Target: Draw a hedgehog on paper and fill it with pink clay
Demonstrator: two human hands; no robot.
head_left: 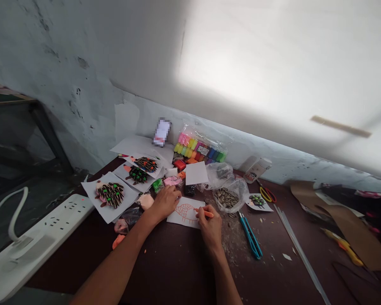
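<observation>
Marker (207,214), orange, pinched firmly in the right hand (211,231), tip at the line drawing (185,209) on a white card (174,218) flat on the brown table (171,267)! Left hand (165,201) curls at the card's upper-left edge; its grip, I can't tell.

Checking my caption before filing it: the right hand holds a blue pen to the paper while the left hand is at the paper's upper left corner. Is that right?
Not quite: the pen is orange, not blue, as the head view shows. The right hand does hold it to the paper, with the left hand at the upper left corner.
</observation>
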